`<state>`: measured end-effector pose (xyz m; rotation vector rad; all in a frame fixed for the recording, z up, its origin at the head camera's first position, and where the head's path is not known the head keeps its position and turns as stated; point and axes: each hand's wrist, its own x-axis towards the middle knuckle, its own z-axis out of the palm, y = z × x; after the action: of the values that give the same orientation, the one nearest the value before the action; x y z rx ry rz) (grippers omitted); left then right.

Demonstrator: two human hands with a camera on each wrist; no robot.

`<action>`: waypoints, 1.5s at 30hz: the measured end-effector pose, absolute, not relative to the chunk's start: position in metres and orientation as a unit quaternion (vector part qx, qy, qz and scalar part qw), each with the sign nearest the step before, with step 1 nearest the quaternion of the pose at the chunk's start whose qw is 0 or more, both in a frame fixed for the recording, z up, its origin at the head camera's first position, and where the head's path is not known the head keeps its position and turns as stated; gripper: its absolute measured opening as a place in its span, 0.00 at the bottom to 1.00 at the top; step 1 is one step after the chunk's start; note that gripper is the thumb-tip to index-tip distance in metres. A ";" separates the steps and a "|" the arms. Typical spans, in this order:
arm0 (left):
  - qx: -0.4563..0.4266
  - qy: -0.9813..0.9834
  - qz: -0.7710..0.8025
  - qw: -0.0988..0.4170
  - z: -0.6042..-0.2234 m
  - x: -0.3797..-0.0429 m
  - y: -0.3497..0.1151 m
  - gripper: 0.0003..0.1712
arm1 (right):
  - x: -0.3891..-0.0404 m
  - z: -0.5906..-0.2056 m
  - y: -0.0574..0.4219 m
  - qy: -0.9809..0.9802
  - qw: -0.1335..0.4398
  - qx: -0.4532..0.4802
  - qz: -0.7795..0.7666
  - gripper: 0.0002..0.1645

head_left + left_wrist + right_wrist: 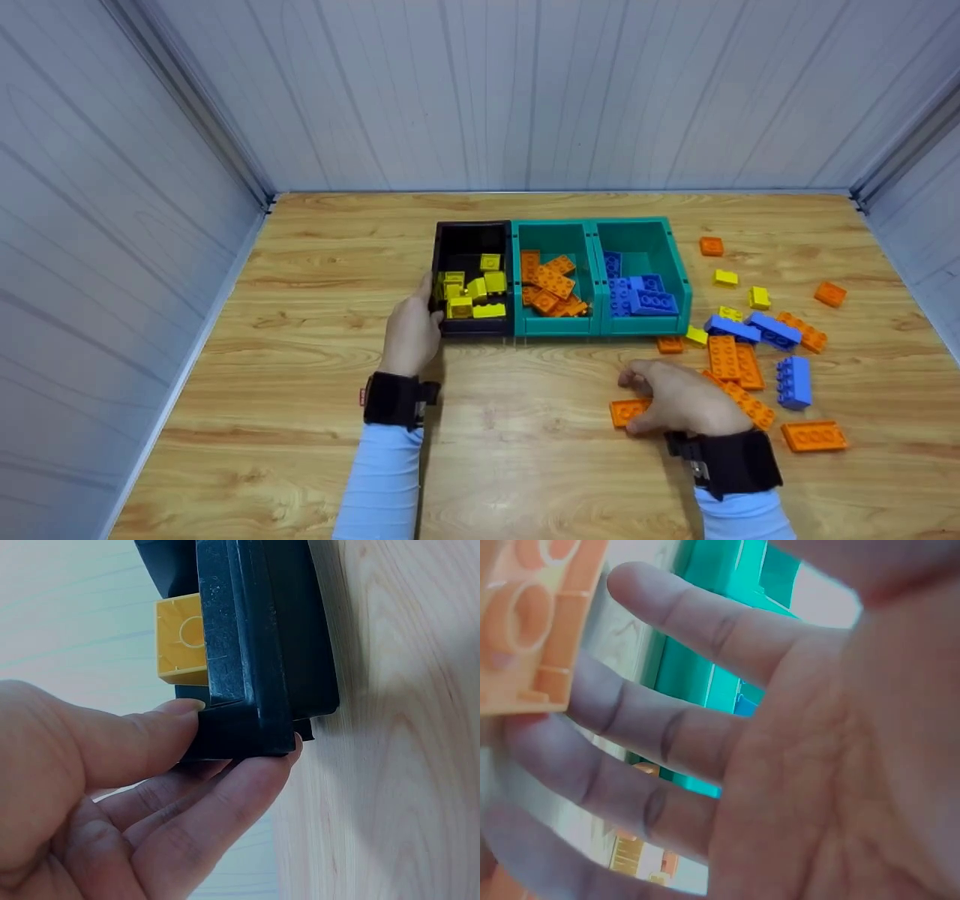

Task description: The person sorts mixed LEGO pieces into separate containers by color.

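My left hand point(412, 334) grips the front left corner of a black bin point(476, 327). In the left wrist view the thumb point(161, 727) lies on the bin's rim, with fingers on its outer side. Several yellow bricks point(495, 283) lie inside it. To the right, my right hand point(686, 397) is over the table, fingers spread and slightly bent. An orange brick point(624, 412) lies by its thumb. In the right wrist view that orange brick point(525, 630) is close to the fingertips; I see no thumb against it there.
Joined to the black bin are two green bins: one point(559, 325) holds orange bricks, the other point(641, 325) blue bricks. Loose orange, yellow and blue bricks point(793, 382) are scattered on the table's right side. Pale panels point(480, 97) wall the table point(322, 300) at the back and sides.
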<state>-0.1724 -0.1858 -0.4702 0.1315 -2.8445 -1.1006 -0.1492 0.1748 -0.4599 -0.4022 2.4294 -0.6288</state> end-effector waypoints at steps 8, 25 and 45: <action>0.044 -0.933 -0.354 0.055 -0.470 -0.173 -0.190 0.38 | -0.153 -0.463 0.167 0.925 0.278 -0.154 -0.210 0.18; 0.040 -0.932 -0.356 0.059 -0.475 -0.167 -0.193 0.38 | -0.153 -0.466 0.133 0.940 -0.053 -0.248 -0.228 0.22; 0.045 -0.934 -0.352 0.049 -0.469 -0.172 -0.186 0.38 | -0.233 -0.430 0.046 0.962 -0.027 -0.153 -0.224 0.15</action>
<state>-0.1724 -0.1858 -0.4685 0.1362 -2.8456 -1.0713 -0.2326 0.0458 -0.4298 -0.4906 3.0759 -0.7157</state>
